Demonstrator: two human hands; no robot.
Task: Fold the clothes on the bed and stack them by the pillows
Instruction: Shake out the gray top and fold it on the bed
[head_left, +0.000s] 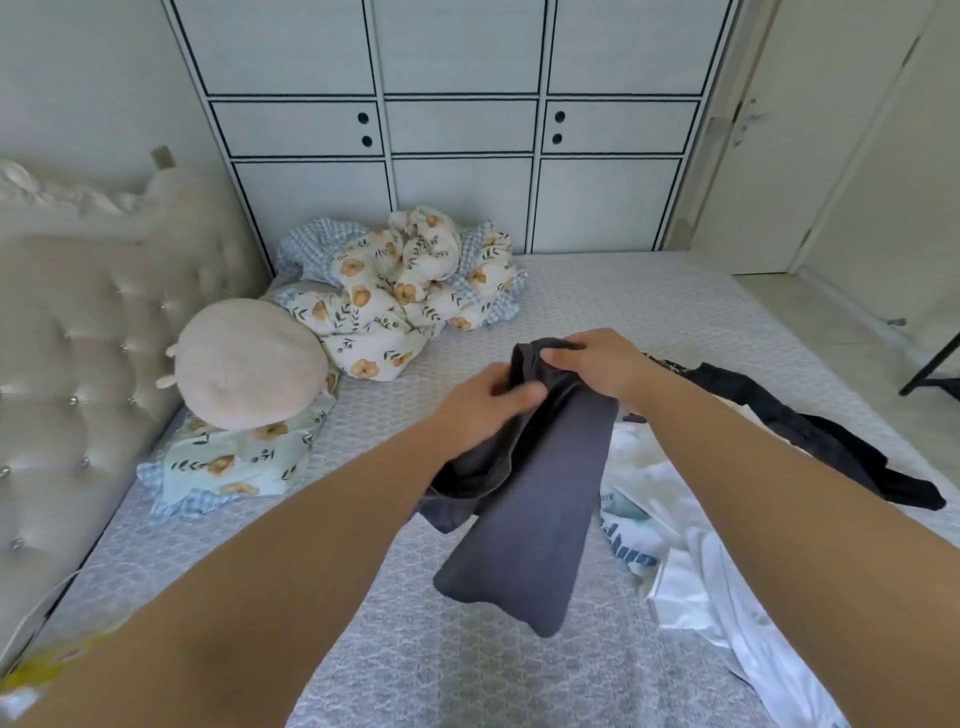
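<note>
1. The top edge of a dark grey garment (540, 499) is gripped by curled fingers (558, 358) of the right hand (597, 364), with the cloth bunched under them.
2. The same upper part of the garment is pinched by the left hand (483, 405), its thumb (519, 397) laid across the fabric and the fingers wrapped behind it.
3. The two hands are held close together, the right one slightly farther from the camera than the left.
4. The garment is held up above the mattress (415, 649); it hangs down from the hands toward the camera, and its lower end is seen clear of the mattress surface.
5. To the right of the grey garment, a white garment (691, 561) with blue-green print is spread loosely on the mattress.
6. Beyond the white garment, farther right of the grey garment, a black garment (831, 441) is lying crumpled.
7. Left of the grey garment, a round cream cushion (249, 364) is resting on a floral pillow (234, 462), near the tufted headboard (78, 338).
8. Behind and left of the grey garment, a floral quilt (400, 280) is heaped against the white cabinet (457, 130).
</note>
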